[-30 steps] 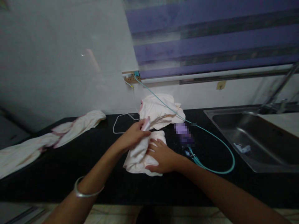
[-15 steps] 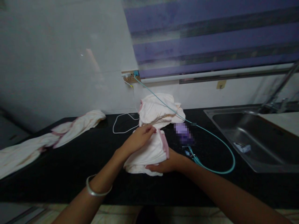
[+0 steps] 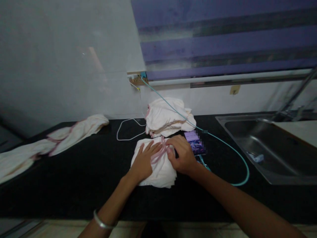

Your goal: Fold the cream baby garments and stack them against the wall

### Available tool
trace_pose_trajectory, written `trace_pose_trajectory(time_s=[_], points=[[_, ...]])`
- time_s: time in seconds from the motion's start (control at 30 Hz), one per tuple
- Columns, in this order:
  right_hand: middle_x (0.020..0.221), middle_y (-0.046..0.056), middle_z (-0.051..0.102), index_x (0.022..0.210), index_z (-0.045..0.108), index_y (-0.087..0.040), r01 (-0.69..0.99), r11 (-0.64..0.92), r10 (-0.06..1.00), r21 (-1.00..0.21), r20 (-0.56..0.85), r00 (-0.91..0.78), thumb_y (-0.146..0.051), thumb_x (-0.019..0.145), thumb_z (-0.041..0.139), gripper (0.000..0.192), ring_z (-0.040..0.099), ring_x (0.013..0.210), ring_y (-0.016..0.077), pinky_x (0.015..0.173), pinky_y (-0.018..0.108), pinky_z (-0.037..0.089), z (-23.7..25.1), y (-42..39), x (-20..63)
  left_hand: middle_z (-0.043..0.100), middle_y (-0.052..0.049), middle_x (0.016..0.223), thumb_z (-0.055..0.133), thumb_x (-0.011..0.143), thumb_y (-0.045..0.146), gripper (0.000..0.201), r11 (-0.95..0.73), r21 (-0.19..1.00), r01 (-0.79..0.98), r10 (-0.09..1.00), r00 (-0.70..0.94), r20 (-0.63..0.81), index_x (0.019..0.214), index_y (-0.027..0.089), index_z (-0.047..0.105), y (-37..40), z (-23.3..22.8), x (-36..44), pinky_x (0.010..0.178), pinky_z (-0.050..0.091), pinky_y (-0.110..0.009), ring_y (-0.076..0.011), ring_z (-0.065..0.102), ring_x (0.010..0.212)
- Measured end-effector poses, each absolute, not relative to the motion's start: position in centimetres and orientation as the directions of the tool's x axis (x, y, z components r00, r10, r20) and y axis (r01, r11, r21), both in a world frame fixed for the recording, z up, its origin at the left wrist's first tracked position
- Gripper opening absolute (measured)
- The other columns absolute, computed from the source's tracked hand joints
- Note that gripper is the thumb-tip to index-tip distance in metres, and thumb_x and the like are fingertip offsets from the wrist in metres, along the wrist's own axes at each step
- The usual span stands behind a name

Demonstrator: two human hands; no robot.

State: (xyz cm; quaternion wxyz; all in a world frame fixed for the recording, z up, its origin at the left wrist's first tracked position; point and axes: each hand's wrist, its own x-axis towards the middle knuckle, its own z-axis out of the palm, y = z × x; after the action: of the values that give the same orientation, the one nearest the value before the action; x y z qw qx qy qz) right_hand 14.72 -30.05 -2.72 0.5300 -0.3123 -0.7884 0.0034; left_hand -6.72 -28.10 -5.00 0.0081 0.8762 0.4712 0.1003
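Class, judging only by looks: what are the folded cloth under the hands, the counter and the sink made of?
Cloth: soft woven fabric, probably cotton, cream with pink trim; it creases under both hands. Counter: black, smooth, faintly glossy, likely polished stone, though laminate is possible. Sink: grey brushed metal with dull reflections, probably stainless steel.

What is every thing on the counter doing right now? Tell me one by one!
Folded cloth: bunched flat on the counter, under both hands.
Left hand: open, pressing flat on the cloth.
Right hand: fingers curled at the cloth's pink edge.
Cloth pile: heaped by the wall.
Long cloth: spread out, unfolded.
Teal cable: plugged into the wall socket.
Phone: screen lit.
Sink: tap not running.
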Motion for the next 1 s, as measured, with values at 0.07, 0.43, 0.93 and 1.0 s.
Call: trace_pose_trajectory(time_s=[0.07,0.43,0.93,1.0], points=[[0.109,0.014,0.070,0.110,0.064,-0.018,0.445,0.844,0.447,-0.301,0.853,-0.271,-0.025,0.093,0.050,0.023,0.064,0.105,0.0272,0.094,0.047,0.051,-2.4,-30.5,14.5,0.037,-0.007,0.165,0.049,0.082,0.011,0.081,-0.511,0.038,0.859,0.852,0.500,0.152,0.160,0.028,0.036,-28.3,-5.2,-6.2,0.126,0.011,-0.063,-0.0334,0.020,0.157],[0.105,0.012,0.073,0.102,0.063,-0.016,0.218,0.946,0.323,-0.241,0.773,-0.546,-0.020,0.092,0.051,0.016,0.066,0.101,0.0220,0.095,0.038,0.055,-2.5,-33.2,12.3,0.037,-0.016,0.164,0.047,0.095,0.032,0.064,-0.344,-0.080,0.935,0.935,0.350,0.065,0.158,0.021,0.042,-31.0,-3.4,-3.7,0.106,0.036,-0.070,-0.0518,0.037,0.141],[0.052,-0.005,0.041,0.057,0.036,-0.022,0.346,0.842,0.535,-0.413,0.725,-0.434,-0.024,0.091,0.053,0.038,0.038,0.050,0.0095,0.054,0.026,0.030,-4.6,-31.2,13.1,0.066,-0.025,0.124,0.036,0.101,0.052,0.058,-0.234,0.002,0.972,0.970,0.233,-0.070,0.126,0.008,0.064,-36.6,0.7,-3.7,0.086,0.055,-0.050,-0.0391,0.067,0.107],[0.049,-0.007,0.034,0.054,0.032,-0.021,0.330,0.837,0.544,-0.437,0.727,-0.419,-0.025,0.090,0.053,0.042,0.030,0.046,0.0074,0.051,0.027,0.022,-4.5,-31.3,13.1,0.068,-0.019,0.118,0.035,0.102,0.052,0.052,-0.256,0.074,0.964,0.964,0.260,-0.056,0.121,0.014,0.066,-36.3,1.0,-4.7,0.085,0.055,-0.049,-0.0352,0.069,0.102]])
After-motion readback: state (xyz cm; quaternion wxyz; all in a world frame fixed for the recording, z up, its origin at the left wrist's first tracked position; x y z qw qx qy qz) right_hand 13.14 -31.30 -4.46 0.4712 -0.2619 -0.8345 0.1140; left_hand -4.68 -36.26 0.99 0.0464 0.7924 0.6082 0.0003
